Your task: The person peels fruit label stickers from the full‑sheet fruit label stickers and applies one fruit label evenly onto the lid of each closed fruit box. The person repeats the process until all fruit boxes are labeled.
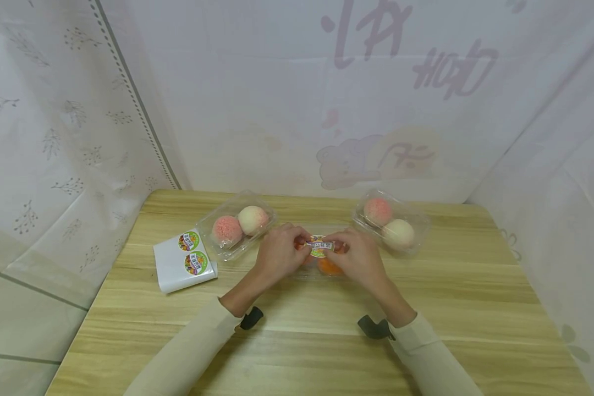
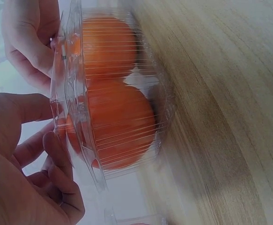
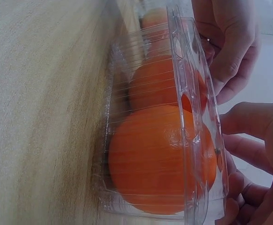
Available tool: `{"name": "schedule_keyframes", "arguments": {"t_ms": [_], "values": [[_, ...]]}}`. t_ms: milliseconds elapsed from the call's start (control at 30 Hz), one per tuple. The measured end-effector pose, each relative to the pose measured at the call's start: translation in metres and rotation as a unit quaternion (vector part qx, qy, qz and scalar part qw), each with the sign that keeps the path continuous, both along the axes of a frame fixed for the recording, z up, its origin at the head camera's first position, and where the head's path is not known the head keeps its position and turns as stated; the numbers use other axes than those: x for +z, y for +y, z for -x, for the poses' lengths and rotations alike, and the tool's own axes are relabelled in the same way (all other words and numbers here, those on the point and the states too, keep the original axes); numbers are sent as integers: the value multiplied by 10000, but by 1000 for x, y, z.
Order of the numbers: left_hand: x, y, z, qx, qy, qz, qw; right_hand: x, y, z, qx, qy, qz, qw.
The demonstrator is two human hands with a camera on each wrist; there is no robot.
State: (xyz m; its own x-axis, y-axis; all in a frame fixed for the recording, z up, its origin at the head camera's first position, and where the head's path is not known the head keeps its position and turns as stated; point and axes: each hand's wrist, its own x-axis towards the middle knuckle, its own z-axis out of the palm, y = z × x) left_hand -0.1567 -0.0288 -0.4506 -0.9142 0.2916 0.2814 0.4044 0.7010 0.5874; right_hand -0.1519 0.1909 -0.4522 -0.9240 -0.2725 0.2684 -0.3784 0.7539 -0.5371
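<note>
A clear plastic box (image 1: 307,275) with a closed lid sits on the table in front of me, holding round orange fruit (image 3: 148,159). Over the lid lies an oval fruit sticker (image 1: 320,246) with a printed band across it. My left hand (image 1: 283,247) pinches the sticker's left end, thumb and fingertips right at the lid. From the other side, my right hand (image 1: 358,256) pinches its right end, fingers bent. Both wrist views show the fingertips close against the lid's top, while the sticker's face is hidden there.
A sheet of white backing paper (image 1: 170,269) with two more stickers (image 1: 195,263) lies on the left. Behind it stands a clear box (image 1: 234,250) with two pink-and-cream balls (image 1: 227,231). Another such box (image 1: 418,223) stands at the back right. White curtains (image 1: 257,110) surround the wooden table (image 1: 302,352).
</note>
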Motion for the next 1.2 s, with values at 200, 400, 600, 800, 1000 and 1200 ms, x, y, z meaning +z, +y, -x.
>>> {"name": "schedule_keyframes", "arguments": {"t_ms": [200,400,600,800,1000,1200], "values": [[2,0,-1,19,-81,-47,10000,0,2,0,-56,-77,50,9999],[3,0,-1,19,-110,-90,9999,-1,4,-1,-49,-125,168,9998],[1,-1,-1,25,-160,-136,9998,0,6,-1,-90,-143,165,9997],[2,-3,-1,56,-225,-175,9996,1,6,-1,-111,-181,176,9996],[1,-7,-1,75,-176,-199,9996,0,9,0,-108,-162,253,9995],[2,-13,-2,72,-99,-185,9998,-1,12,0,-68,-18,336,9994]]}}
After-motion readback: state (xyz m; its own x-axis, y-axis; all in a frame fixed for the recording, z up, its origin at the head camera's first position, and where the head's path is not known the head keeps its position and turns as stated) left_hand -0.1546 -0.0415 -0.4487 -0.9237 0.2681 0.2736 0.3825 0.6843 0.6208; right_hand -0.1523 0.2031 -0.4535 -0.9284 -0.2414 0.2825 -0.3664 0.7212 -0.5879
